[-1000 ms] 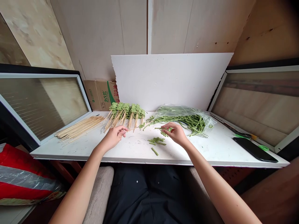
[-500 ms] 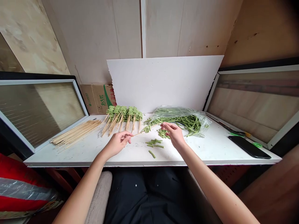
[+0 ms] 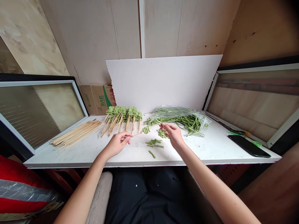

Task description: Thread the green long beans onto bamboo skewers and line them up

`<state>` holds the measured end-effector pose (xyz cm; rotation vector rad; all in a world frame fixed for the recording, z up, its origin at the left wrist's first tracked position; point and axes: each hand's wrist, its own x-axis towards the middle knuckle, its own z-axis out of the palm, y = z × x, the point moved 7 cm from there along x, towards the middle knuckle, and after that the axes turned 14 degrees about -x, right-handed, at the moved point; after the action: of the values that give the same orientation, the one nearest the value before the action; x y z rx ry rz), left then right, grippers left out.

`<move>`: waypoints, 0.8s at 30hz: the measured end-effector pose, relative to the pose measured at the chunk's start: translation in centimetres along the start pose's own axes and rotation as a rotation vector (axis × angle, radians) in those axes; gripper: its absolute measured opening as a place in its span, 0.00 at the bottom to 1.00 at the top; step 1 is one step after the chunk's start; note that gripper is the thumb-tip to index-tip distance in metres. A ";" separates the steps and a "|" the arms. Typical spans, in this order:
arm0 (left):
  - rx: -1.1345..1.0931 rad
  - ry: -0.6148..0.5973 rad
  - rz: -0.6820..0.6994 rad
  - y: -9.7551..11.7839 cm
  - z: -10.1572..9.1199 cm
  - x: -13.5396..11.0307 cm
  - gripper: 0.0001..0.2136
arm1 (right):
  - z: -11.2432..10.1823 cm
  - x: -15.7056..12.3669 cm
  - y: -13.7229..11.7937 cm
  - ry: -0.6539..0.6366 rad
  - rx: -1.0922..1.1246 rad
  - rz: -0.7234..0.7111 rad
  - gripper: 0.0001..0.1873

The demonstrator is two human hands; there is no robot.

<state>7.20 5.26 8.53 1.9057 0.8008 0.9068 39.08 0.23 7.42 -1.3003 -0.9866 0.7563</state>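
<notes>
A thin wooden skewer (image 3: 137,133) spans the gap between my hands, with several cut green bean pieces (image 3: 146,129) threaded on its middle. My left hand (image 3: 118,142) pinches the skewer's left end. At the other end, the closed fingers of my right hand (image 3: 174,135) grip the skewer near its tip. Below, a few loose bean pieces (image 3: 153,142) lie on the white tabletop (image 3: 130,155), with a single bean piece (image 3: 152,154) nearer the edge. Partly behind my right hand sits a small heap of short cut pieces (image 3: 162,133).
Finished bean skewers (image 3: 123,114) are stacked at the back left, beside a bundle of bare skewers (image 3: 76,133). Long green beans (image 3: 187,121) lie in a clear plastic bag at the back right. A black phone (image 3: 249,146) and scissors (image 3: 230,127) rest at right.
Both hands hold almost the same pose on the skewer. The view has shifted very slightly; nothing has visibly been taken up or let go.
</notes>
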 end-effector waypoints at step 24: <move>-0.042 -0.020 0.018 -1.4 1.0 0.3 0.17 | 0.0 -0.2 0.0 -0.018 0.009 0.041 0.28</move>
<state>7.96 5.69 7.01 1.8856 0.7478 0.9074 38.97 0.07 7.44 -1.3116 -0.9724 0.8035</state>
